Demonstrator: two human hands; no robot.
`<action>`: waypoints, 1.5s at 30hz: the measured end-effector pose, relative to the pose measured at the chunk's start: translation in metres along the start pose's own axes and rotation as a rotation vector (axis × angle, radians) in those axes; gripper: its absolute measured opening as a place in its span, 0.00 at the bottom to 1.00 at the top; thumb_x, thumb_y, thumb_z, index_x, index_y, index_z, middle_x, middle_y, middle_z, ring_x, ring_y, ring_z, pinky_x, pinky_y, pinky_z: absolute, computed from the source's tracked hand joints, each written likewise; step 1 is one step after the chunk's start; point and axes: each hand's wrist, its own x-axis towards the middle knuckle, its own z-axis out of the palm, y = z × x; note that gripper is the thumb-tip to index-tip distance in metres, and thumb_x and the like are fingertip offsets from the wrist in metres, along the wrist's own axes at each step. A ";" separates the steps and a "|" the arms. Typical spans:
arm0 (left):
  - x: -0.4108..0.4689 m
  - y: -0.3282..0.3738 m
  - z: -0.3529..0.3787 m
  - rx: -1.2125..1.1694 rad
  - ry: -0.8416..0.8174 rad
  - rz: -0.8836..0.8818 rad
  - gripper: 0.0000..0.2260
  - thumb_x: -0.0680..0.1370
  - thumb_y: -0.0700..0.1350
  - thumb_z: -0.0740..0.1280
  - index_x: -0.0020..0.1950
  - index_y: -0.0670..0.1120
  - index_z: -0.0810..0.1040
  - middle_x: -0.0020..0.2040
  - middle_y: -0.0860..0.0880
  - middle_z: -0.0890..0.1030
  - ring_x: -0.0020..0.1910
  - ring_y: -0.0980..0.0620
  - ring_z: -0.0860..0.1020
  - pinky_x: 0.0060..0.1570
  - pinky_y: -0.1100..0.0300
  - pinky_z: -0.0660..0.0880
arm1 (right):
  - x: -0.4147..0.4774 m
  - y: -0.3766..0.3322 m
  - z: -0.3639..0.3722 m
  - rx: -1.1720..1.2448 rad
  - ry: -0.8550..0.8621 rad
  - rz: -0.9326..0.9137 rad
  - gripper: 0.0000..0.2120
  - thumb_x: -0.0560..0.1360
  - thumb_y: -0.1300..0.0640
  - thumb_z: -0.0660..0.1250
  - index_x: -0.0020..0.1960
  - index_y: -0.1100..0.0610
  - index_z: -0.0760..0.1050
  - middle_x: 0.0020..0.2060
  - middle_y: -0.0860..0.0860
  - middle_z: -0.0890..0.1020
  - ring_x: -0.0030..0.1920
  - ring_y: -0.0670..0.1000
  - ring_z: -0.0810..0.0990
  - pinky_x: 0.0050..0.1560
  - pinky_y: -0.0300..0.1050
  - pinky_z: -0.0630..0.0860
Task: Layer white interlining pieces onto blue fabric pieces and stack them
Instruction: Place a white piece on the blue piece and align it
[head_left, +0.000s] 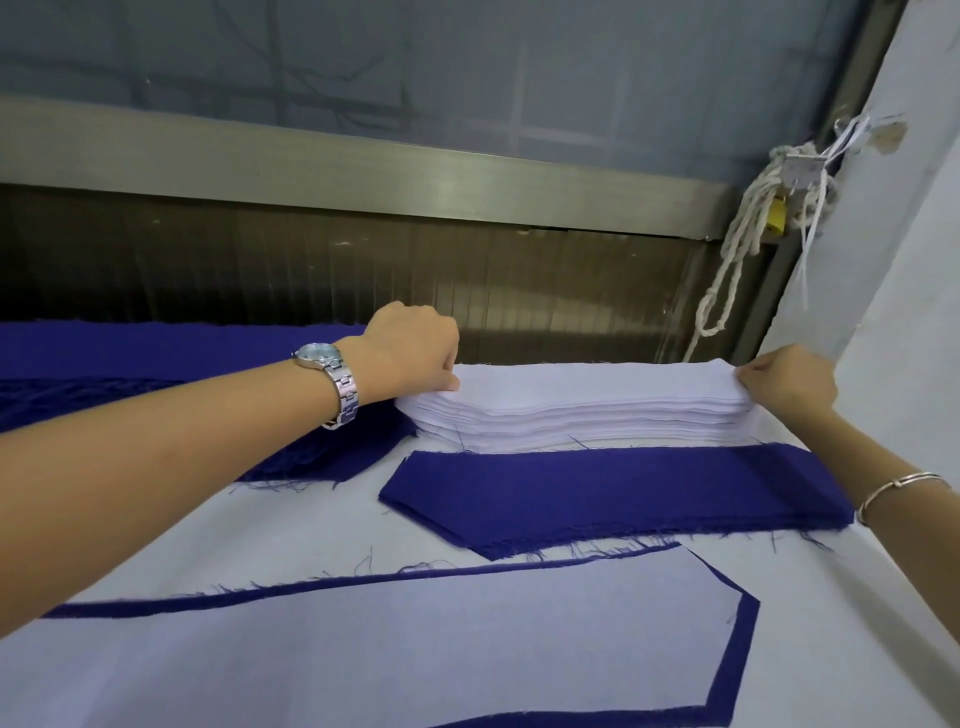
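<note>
Grey window (467, 67) above metal rail (363, 171) and brown ribbed panel (311, 280) (rope (727, 270) beside the white wall (893, 260))

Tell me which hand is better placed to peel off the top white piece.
Right, probably: the right hand pinches a lifted edge of the white stack; the left hand hides its grip.

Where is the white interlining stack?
Head view, right of centre: the white stack lies behind the blue fabric piece, with the left hand and right hand holding its ends.
</note>
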 end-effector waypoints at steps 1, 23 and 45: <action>0.001 -0.001 0.000 -0.014 0.005 -0.006 0.12 0.78 0.56 0.69 0.48 0.49 0.85 0.44 0.51 0.84 0.44 0.50 0.81 0.41 0.58 0.68 | 0.000 0.000 -0.001 0.001 0.001 -0.008 0.10 0.76 0.58 0.68 0.48 0.62 0.86 0.44 0.62 0.82 0.50 0.66 0.78 0.48 0.50 0.73; 0.010 -0.017 0.006 -0.133 -0.028 0.021 0.17 0.75 0.56 0.72 0.61 0.52 0.80 0.55 0.55 0.82 0.55 0.52 0.78 0.54 0.55 0.68 | 0.008 0.023 -0.006 0.638 -0.076 0.100 0.15 0.76 0.61 0.72 0.61 0.66 0.78 0.57 0.59 0.79 0.59 0.60 0.76 0.69 0.56 0.72; -0.042 -0.047 -0.038 -0.752 0.251 -0.136 0.09 0.79 0.50 0.69 0.51 0.45 0.80 0.46 0.45 0.84 0.48 0.46 0.82 0.52 0.48 0.78 | -0.019 0.005 -0.051 0.706 -0.123 0.098 0.02 0.76 0.64 0.70 0.49 0.61 0.81 0.50 0.57 0.79 0.43 0.53 0.76 0.40 0.42 0.69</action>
